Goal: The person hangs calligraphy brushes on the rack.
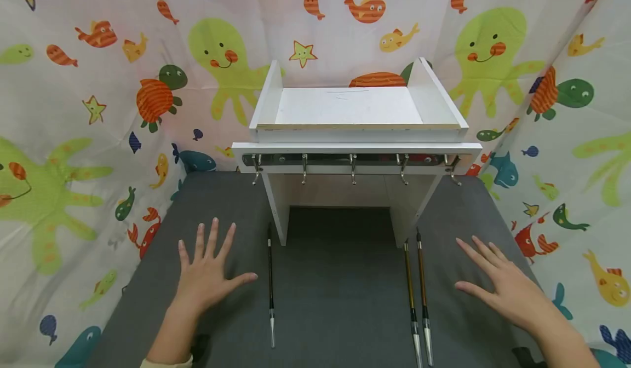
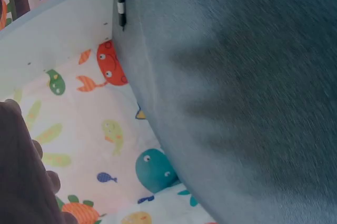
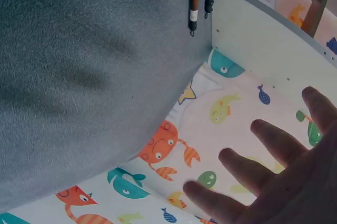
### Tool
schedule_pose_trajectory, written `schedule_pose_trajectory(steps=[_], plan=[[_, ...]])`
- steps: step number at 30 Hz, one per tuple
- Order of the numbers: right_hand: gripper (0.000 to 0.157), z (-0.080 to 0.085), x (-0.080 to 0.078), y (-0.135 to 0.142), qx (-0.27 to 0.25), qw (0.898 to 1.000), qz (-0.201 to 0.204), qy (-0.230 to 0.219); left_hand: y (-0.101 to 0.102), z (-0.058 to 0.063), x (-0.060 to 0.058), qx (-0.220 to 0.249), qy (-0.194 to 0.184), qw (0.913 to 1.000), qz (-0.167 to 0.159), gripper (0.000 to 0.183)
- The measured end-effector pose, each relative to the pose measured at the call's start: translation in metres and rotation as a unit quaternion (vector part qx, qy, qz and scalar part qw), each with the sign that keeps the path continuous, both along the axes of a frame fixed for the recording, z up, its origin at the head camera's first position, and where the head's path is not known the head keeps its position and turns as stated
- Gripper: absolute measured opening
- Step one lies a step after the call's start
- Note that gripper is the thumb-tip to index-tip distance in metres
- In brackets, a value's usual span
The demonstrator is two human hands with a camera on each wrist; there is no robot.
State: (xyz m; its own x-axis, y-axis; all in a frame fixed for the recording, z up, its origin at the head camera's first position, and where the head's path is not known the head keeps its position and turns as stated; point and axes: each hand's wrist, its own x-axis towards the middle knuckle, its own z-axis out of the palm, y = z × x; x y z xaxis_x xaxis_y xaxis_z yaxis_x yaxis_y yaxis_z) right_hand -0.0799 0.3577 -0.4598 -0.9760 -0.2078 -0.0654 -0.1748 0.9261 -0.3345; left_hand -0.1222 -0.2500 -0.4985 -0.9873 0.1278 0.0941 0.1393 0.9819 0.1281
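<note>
My left hand (image 1: 204, 280) hovers with spread fingers over the grey surface, left of a dark-handled brush (image 1: 270, 286) with a white tip. On the other side my right hand (image 1: 508, 286) is spread too, holding nothing. Just left of it lie two more brushes, one with an olive-yellow handle (image 1: 409, 280) and one with a brown handle (image 1: 422, 280). Between and beyond the hands stands a white rack (image 1: 357, 148) with an open tray top and several metal hooks (image 1: 353, 168) along its front. In the right wrist view, fingers (image 3: 247, 169) are stretched apart.
A grey cloth-like surface (image 1: 340, 302) runs beneath everything. Sea-animal patterned curtains (image 1: 305, 34) hang behind the rack and along both sides. The rack's side panels (image 1: 277, 203) come down to the surface, near the handle ends of the brushes.
</note>
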Motion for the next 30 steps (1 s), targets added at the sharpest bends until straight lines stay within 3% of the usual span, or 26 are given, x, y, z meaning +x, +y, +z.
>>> schedule_pose_trajectory(steps=[4, 7, 11, 16, 19, 24, 28, 30], plan=[[0.088, 0.002, 0.000, -0.002, -0.019, 1.000, -0.015, -0.004, 0.007, 0.003, -0.004, 0.028, 0.009, 0.9995, -0.012, 0.120], [0.085, -0.001, 0.001, -0.003, -0.043, 0.999, -0.024, 0.019, 0.011, 0.004, -0.008, 0.051, 0.007, 0.9982, -0.031, 0.117], [0.074, -0.011, 0.002, -0.006, -0.074, 0.991, -0.021, 0.109, 0.016, 0.005, -0.016, 0.081, 0.003, 0.9946, -0.064, 0.114], [0.064, -0.026, 0.000, -0.011, -0.115, 0.966, -0.013, 0.231, 0.025, 0.006, -0.030, 0.174, -0.006, 0.9804, -0.093, 0.109], [0.068, -0.031, 0.000, -0.015, -0.138, 0.957, -0.021, 0.255, 0.031, 0.007, -0.040, 0.244, -0.017, 0.9643, -0.102, 0.104], [0.065, -0.036, -0.002, -0.021, -0.155, 0.957, -0.038, 0.244, 0.041, 0.011, -0.053, 0.344, -0.051, 0.9291, -0.125, 0.095], [0.057, -0.041, -0.005, -0.025, -0.169, 0.955, -0.054, 0.238, 0.052, 0.019, -0.061, 0.426, -0.072, 0.8891, -0.151, 0.086], [0.052, -0.044, -0.005, -0.027, -0.182, 0.953, -0.069, 0.233, 0.058, 0.022, -0.067, 0.471, -0.071, 0.8646, -0.159, 0.081]])
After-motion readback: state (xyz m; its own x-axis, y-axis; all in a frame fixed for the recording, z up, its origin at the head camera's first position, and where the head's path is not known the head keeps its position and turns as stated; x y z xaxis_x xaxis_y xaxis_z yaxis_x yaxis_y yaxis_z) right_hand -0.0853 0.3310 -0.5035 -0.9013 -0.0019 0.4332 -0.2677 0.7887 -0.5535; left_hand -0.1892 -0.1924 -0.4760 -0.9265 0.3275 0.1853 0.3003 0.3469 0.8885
